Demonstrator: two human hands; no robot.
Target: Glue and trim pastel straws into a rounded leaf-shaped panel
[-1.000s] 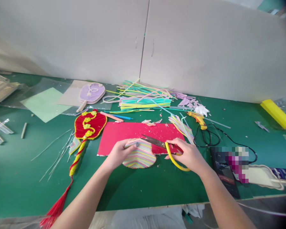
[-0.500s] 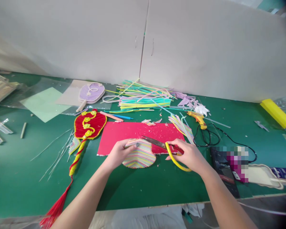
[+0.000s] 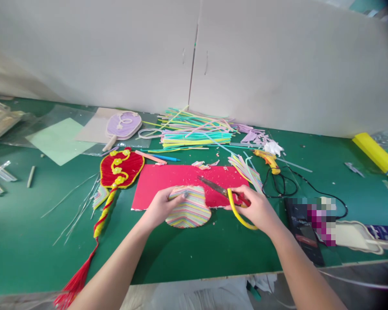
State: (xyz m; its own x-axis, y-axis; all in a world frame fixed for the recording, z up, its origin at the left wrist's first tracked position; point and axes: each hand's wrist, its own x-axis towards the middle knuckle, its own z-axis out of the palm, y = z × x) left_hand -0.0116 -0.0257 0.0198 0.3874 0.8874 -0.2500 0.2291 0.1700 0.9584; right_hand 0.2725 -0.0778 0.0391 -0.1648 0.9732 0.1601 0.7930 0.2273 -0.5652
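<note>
Pastel stripes are running across the striped piece [image 3: 190, 211], which is sitting at the clock's centre, overlapping the near edge of a red sheet [image 3: 161, 176]; twelve is pointing to the wall. At its nine, the left hand [image 3: 161, 207] is pinching the striped piece between thumb and fingers. At three, the right hand [image 3: 257, 207] is gripping the scissors [image 3: 216, 187] by the handles, and the blades are aiming toward ten, their tip lying just beside the piece's one-o'clock edge. Whether the blades are parting, I cannot tell.

At ten, a red fan [image 3: 119, 170] is lying with its tassel [image 3: 79, 275] trailing to eight, while a lilac fan [image 3: 124, 125] is resting near eleven. Pastel stems [image 3: 197, 137] are heaping at twelve, and a yellow glue gun [image 3: 269, 161] is lying at two. Everything is sharing a green tabletop [image 3: 226, 258].
</note>
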